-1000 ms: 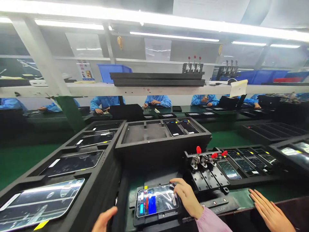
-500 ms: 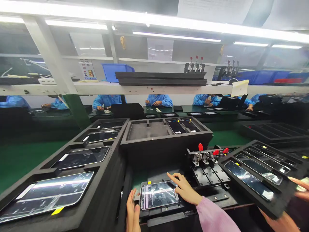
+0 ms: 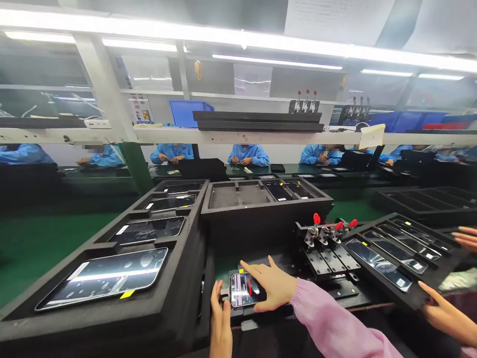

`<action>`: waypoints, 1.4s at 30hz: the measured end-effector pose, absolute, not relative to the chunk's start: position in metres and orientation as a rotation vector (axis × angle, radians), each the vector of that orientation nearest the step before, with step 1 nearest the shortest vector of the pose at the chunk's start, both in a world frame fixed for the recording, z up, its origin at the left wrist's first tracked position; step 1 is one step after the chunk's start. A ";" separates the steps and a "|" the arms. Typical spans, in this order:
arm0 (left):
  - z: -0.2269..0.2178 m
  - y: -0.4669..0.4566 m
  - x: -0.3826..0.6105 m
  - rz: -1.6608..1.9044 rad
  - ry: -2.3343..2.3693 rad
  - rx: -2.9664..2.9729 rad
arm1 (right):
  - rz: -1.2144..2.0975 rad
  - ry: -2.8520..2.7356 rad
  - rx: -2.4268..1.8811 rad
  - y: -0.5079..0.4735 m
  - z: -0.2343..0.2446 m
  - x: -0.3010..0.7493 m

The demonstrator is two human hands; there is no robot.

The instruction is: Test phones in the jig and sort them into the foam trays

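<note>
A phone (image 3: pixel 238 297) with a lit screen lies face up in a black fixture in front of me, a small yellow tab (image 3: pixel 241 271) at its top edge. My right hand (image 3: pixel 274 284), in a pink sleeve, is spread over the phone's right half and hides it. Part of the screen shows dark with a red mark. My left hand (image 3: pixel 221 318) stands at the phone's left end with fingers stretched up, beside a small grey piece (image 3: pixel 224 292). Toggle clamps (image 3: pixel 312 237) with red handles sit on the fixture behind my right hand.
Black foam trays with phones stand left (image 3: pixel 175 283), at the back (image 3: pixel 261 211) and right (image 3: pixel 380 248). A co-worker's hand (image 3: pixel 443 308) is by the right tray, another (image 3: pixel 465 238) behind it. A shelf (image 3: pixel 261 136) crosses above; people in blue sit beyond.
My right hand has moved left over the screen, its fingers spreading. Dark and red areas now show on the screen. The co-worker's hands have shifted off the right tray. The view has turned slightly left.
</note>
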State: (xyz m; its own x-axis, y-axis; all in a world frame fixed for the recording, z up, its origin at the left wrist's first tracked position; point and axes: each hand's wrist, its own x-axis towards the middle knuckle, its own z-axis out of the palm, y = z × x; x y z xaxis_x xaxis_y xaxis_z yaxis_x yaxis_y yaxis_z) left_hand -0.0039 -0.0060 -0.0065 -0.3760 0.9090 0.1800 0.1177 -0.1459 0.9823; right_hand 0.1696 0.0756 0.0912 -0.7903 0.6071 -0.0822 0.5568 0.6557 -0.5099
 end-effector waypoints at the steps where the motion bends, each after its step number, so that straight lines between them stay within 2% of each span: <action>1: -0.006 -0.007 -0.004 1.575 1.476 1.197 | 0.807 -2.784 -0.983 0.078 0.092 0.169; 6: -0.005 -0.008 -0.006 1.539 1.490 1.242 | 0.885 -2.212 -1.288 0.086 0.070 0.201; 10: -0.008 -0.007 -0.006 1.569 1.486 1.253 | 1.120 -1.927 -1.428 0.081 0.039 0.233; 25: -0.017 -0.001 -0.005 1.584 1.543 1.249 | 0.887 -2.184 -1.548 0.083 0.022 0.229; 34: 0.000 -0.011 -0.006 1.502 1.512 1.291 | 0.973 -2.120 -1.536 0.081 0.031 0.228; 39: -0.002 -0.011 -0.007 1.498 1.502 1.313 | 0.975 -2.102 -1.293 0.080 0.057 0.216; 42: 0.000 -0.012 -0.007 1.475 1.487 1.305 | 0.959 -2.357 -1.076 0.080 0.070 0.199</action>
State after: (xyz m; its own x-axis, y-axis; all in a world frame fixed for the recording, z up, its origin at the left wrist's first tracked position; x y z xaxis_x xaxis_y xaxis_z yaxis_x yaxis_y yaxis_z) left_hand -0.0070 -0.0115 -0.0002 -0.2833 0.9406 0.1873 0.1948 -0.1347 0.9715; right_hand 0.1988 0.0802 0.0702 -0.6367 0.7691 0.0547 0.5124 0.4751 -0.7154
